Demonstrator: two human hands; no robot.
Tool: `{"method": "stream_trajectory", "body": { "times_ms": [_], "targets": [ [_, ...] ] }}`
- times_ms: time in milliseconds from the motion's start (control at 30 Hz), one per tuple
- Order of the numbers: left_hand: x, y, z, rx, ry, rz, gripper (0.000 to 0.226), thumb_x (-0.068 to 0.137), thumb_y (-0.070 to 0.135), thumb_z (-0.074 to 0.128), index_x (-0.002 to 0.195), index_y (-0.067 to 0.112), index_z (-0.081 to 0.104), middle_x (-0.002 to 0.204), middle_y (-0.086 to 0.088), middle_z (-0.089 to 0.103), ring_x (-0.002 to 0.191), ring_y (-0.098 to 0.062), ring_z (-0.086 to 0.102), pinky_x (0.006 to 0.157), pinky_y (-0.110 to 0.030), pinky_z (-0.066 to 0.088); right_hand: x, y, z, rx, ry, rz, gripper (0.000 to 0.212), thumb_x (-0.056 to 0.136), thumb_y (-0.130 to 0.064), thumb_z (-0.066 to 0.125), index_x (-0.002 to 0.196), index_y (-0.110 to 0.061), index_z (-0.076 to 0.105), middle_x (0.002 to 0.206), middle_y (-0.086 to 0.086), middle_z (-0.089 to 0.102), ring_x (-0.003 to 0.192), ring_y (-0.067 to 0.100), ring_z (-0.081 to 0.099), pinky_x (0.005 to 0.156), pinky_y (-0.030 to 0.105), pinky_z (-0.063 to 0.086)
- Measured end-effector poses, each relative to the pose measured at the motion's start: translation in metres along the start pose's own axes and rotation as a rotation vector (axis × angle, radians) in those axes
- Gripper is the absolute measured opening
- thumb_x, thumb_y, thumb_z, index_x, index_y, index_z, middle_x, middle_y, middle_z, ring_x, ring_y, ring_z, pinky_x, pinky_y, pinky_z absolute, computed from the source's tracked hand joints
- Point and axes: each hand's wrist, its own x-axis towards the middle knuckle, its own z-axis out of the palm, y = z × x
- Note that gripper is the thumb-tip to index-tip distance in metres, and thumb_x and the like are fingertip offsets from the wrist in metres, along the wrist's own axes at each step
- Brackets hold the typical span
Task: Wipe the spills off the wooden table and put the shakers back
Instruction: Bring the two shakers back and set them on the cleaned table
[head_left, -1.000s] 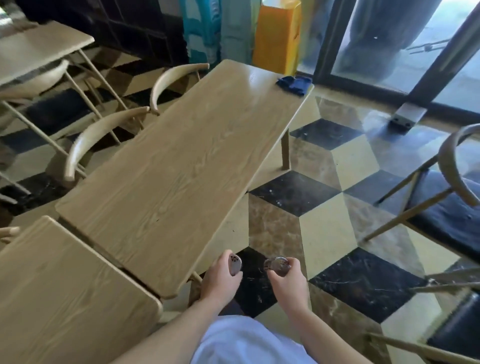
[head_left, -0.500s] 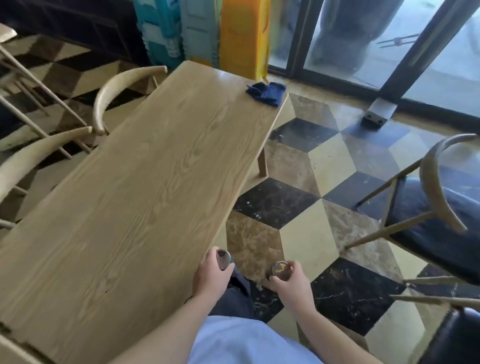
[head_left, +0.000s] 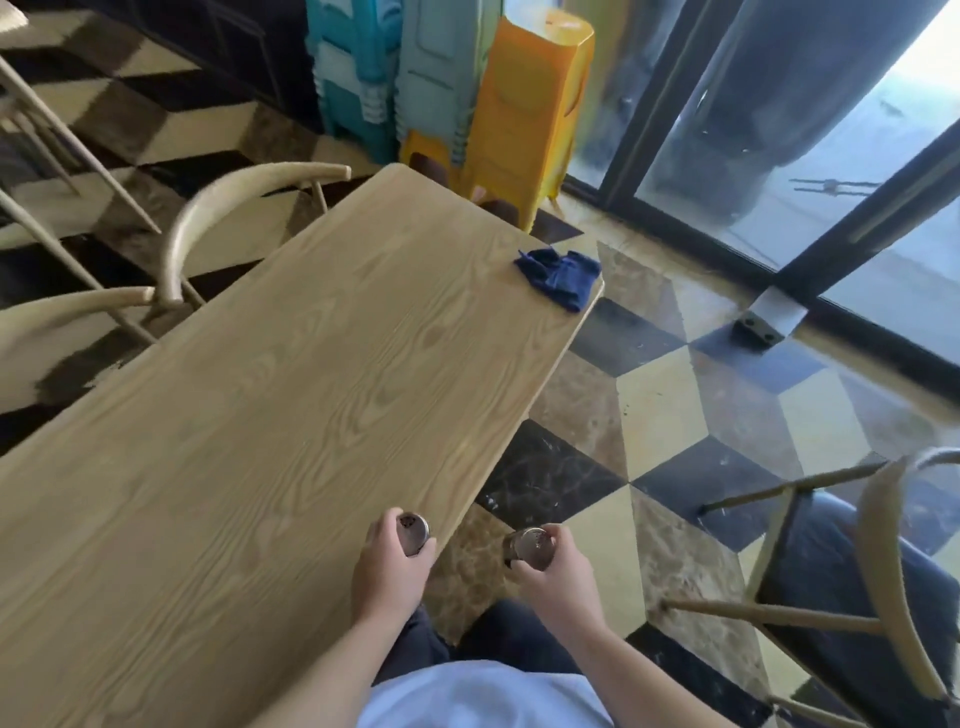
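A long wooden table (head_left: 270, 415) runs from the lower left to the upper middle of the head view. A crumpled blue cloth (head_left: 560, 276) lies at its far right corner. My left hand (head_left: 390, 566) grips a shaker with a metal lid (head_left: 413, 530) right at the table's near right edge. My right hand (head_left: 556, 577) grips a second metal-lidded shaker (head_left: 530, 546) over the floor, just right of the table edge. I see no spill on the tabletop.
Curved-back wooden chairs (head_left: 223, 208) stand along the table's left side. A dark-seated chair (head_left: 852, 571) stands at the right. Stacked yellow (head_left: 524, 98) and teal plastic stools (head_left: 363, 67) sit past the table's far end, beside glass doors (head_left: 831, 130). The floor is patterned tile.
I have stepped along the table toward its far end; the blue cloth looks nearer and the second table at the lower left has left view. Both hands still hold the shakers.
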Motion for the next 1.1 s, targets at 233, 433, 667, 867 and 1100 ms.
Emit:
{"method": "stream_trajectory", "body": {
  "times_ms": [233,433,667,867,1100],
  "targets": [
    [0.032,-0.019,0.001,-0.177,0.195,-0.233,0.037,0.073,0.032,0.079,0.099,0.030,0.053,0.095,0.004,0.060,0.087,-0.023,0.061,0.078,-0.040,0.053,0.085,-0.067,0.012,-0.301,-0.243,-0.264,0.039,0.079,-0.038,0.069,0.113,-0.035,0.050,0.102,-0.015,0.064,0.092,0.009,0.065,0.074,0.030,0.055],
    [0.038,-0.014,0.005,-0.335,0.399,-0.471,0.037,0.074,0.015,0.083,0.099,0.017,0.056,0.092,-0.004,0.062,0.086,-0.026,0.059,0.078,-0.035,0.046,0.171,-0.137,0.020,-0.551,-0.372,-0.444,0.039,0.082,-0.040,0.065,0.116,-0.028,0.051,0.107,-0.001,0.066,0.099,0.026,0.065,0.077,0.035,0.053],
    [0.046,0.004,0.019,-0.528,0.481,-0.694,0.038,0.080,0.025,0.079,0.101,0.020,0.047,0.071,0.010,0.050,0.064,-0.014,0.049,0.067,-0.033,0.040,0.231,-0.192,0.026,-0.738,-0.495,-0.681,0.049,0.088,-0.040,0.060,0.131,-0.038,0.038,0.120,-0.003,0.056,0.089,0.028,0.065,0.066,0.036,0.052],
    [0.067,0.011,-0.002,-0.421,0.436,-0.724,0.038,0.080,0.045,0.071,0.102,0.031,0.042,0.074,0.009,0.064,0.062,-0.018,0.059,0.060,-0.034,0.045,0.257,-0.211,0.038,-0.731,-0.551,-0.655,0.056,0.097,-0.039,0.054,0.144,-0.037,0.023,0.137,0.004,0.048,0.093,0.032,0.065,0.068,0.039,0.053],
    [0.097,0.010,-0.027,-0.399,0.535,-0.723,0.033,0.076,0.028,0.078,0.099,0.032,0.055,0.086,0.015,0.069,0.081,-0.001,0.064,0.066,-0.017,0.041,0.268,-0.232,0.062,-0.724,-0.556,-0.670,0.054,0.098,-0.043,0.053,0.141,-0.033,0.024,0.140,0.004,0.043,0.097,0.036,0.065,0.069,0.039,0.049]
  ]
}}
